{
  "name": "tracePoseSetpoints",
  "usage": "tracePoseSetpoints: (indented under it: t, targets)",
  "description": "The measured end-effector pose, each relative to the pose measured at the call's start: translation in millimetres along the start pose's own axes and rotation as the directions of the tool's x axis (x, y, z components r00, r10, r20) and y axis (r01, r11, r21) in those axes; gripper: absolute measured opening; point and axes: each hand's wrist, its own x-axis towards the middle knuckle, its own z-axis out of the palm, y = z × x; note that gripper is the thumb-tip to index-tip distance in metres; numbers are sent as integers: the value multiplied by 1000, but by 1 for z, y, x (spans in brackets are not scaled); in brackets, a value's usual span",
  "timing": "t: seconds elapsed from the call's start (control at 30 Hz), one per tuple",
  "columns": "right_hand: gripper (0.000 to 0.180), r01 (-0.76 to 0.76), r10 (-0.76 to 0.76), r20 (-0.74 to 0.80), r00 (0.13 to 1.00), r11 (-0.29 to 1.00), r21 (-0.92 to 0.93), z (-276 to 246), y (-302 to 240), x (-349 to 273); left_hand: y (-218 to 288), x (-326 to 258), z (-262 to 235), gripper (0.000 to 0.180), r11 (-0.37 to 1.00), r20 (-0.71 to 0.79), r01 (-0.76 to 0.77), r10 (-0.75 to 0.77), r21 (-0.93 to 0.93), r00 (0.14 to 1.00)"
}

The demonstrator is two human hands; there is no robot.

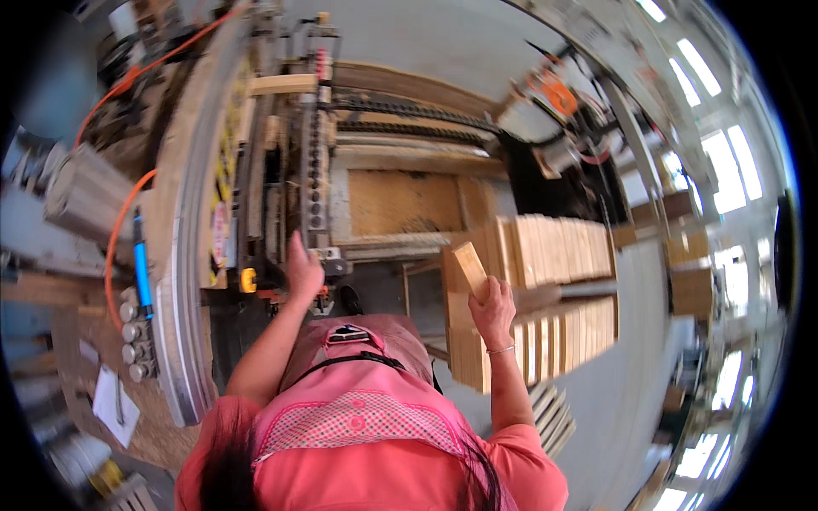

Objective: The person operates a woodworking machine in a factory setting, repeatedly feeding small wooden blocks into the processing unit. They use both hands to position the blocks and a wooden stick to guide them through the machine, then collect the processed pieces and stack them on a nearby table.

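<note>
Pale wood block, oblong, straight-edged, held by left part of stacked wood pieces, flat-sided, packed in two rows. Right hand gripping block's lower end, forearm reaching forward. Left hand near dark-spotted metal rail, forearm slanting inward; fingers blurred, cannot tell whether closed.

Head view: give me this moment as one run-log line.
right hand: holding wooden piece | nearby: stacked wooden pieces | left hand: by near end of machine rail, contact unclear
</note>
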Motion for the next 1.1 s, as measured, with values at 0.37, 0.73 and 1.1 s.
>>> tracePoseSetpoints:
  t: [0.37,0.73,1.1]
  targets:
    - [37,713,-728,-75,681,636,295,102,-187,308,27,-6,-17,49,997,-33,52,-54,-56,998]
    - [32,810,-830,166,533,557,181,207,-366,469,50,-13,-25,50,952,-80,265,-279,-152,957]
    - [40,798,-798,354,488,572,190,213,-370,489,61,25,-38,54,990,-249,115,-91,85,964]
